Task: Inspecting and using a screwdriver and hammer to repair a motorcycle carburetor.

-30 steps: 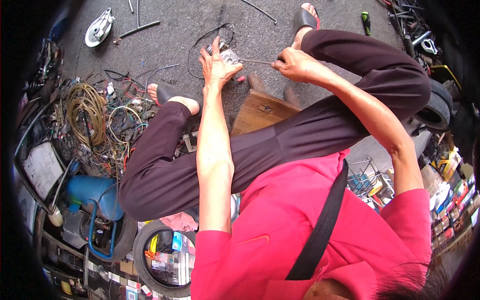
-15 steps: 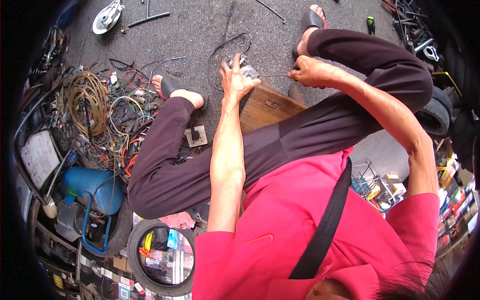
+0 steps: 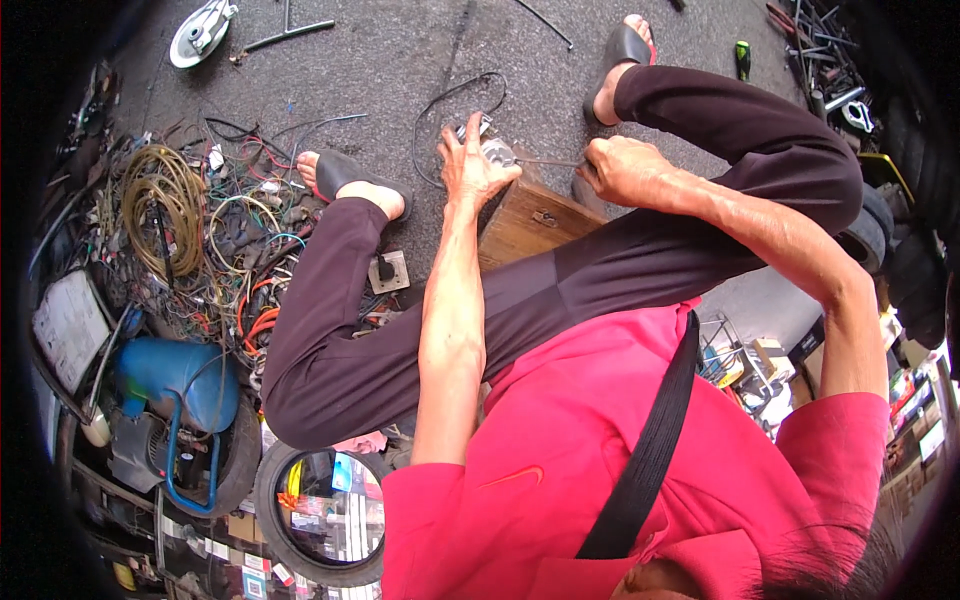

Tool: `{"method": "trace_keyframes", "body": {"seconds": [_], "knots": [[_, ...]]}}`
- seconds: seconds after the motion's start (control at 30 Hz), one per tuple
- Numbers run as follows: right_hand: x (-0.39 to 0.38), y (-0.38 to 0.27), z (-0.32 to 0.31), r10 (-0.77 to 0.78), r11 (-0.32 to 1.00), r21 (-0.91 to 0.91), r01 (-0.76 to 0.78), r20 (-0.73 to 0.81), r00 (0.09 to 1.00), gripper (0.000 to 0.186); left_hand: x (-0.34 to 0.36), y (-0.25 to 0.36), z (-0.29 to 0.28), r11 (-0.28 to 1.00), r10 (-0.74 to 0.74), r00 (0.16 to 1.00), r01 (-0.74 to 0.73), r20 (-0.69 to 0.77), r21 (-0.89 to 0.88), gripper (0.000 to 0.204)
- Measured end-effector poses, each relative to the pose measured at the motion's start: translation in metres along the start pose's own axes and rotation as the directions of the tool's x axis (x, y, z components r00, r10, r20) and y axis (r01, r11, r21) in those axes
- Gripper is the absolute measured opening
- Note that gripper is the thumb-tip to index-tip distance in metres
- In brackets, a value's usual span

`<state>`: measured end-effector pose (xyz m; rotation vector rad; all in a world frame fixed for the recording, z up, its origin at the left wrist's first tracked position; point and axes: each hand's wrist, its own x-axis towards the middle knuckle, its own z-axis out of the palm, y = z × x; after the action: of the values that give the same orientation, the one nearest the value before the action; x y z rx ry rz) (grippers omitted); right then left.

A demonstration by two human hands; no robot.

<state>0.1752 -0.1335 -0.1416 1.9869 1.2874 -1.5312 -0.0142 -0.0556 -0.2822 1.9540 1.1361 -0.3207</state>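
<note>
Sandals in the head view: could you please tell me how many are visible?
2: one dark sandal on the foot left of the left hand, the other sandal near the top edge, above the right hand.

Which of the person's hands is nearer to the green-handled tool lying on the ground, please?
Right. The right hand is beside the knee, below-left of the green-handled tool; the left hand, on the small metal part, lies farther left.

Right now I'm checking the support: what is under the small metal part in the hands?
A brown wooden block sits under the small silvery metal part; the left hand covers where they meet.
</note>
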Motion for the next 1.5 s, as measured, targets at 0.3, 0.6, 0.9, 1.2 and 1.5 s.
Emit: {"method": "trace_keyframes", "body": {"seconds": [0.3,0.6,0.9,1.2,1.5], "knots": [[-0.012,0.004,0.02,-0.365,0.923,-0.246,0.295,-0.325,0.872,0.014,0.004,0.001,-0.001,1.0,0.025,0.999,-0.024,0.022,-0.012,0.104],[0.005,0.007,0.01,0.178,0.342,0.852,-0.396,0.355,0.918,0.02,0.005,0.001,-0.001,0.999,0.009,1.0,-0.01,0.029,0.036,0.1],[0.008,0.001,-0.002,0.145,0.357,0.773,-0.525,0.509,0.848,0.016,0.003,0.003,0.0,0.999,0.005,1.0,-0.007,0.029,0.044,0.103],[0.013,-0.002,-0.007,0.204,0.531,0.68,-0.506,0.476,0.855,0.023,0.003,0.006,0.0,0.998,0.019,1.0,-0.019,-0.005,0.064,0.104],[0.008,-0.007,-0.002,0.167,0.736,0.582,-0.345,0.338,0.926,0.035,0.006,0.005,-0.003,0.999,0.015,1.0,-0.016,0.02,0.045,0.105]]}}
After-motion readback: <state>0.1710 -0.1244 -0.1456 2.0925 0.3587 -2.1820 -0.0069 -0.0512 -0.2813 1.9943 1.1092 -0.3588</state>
